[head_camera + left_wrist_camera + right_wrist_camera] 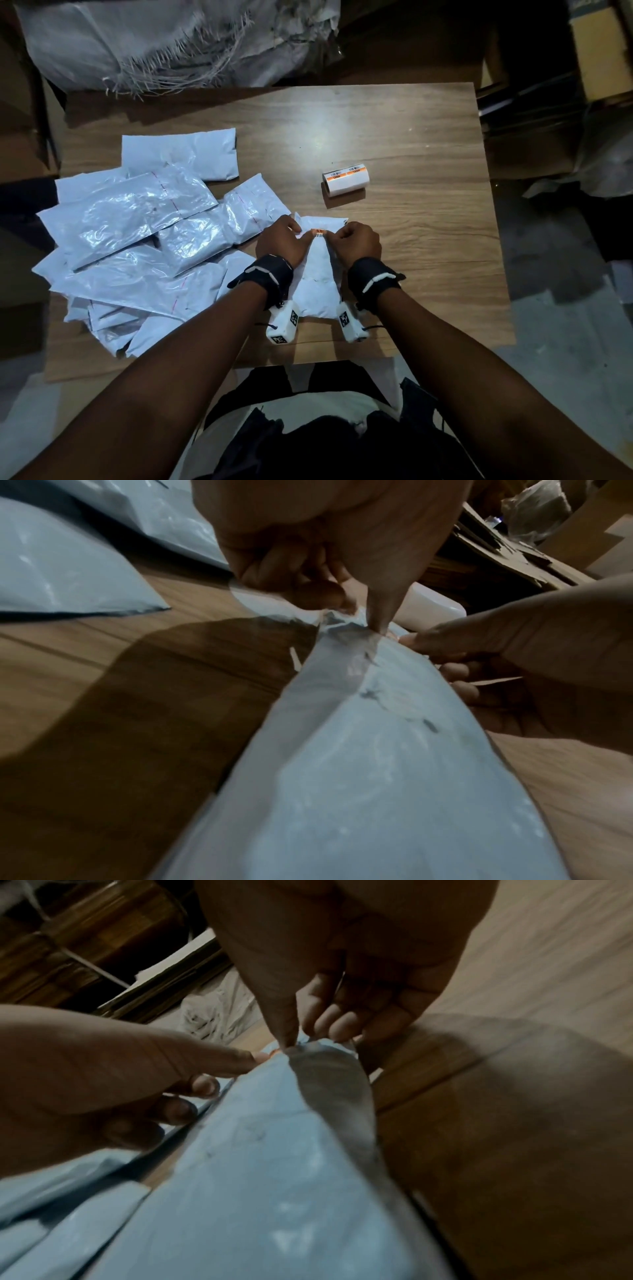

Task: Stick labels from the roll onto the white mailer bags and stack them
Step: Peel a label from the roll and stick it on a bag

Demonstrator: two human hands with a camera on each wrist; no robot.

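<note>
One white mailer bag (318, 281) lies flat in front of me, between my wrists. Over its far end a small orange-and-white label (318, 232) is stretched between both hands. My left hand (295, 233) pinches the label's left end and my right hand (342, 234) pinches its right end. In the left wrist view my left hand (352, 607) has its thumb and finger tips down at the bag's (359, 777) crumpled far end. The right wrist view shows my right hand (301, 1034) doing the same on the bag (274, 1177). The label roll (346, 180) lies on its side beyond my hands.
A loose pile of white mailer bags (137, 240) covers the left half of the wooden table (428, 257). A grey woven sack (171, 44) sits behind the table. Cardboard boxes (599, 51) stand at the right.
</note>
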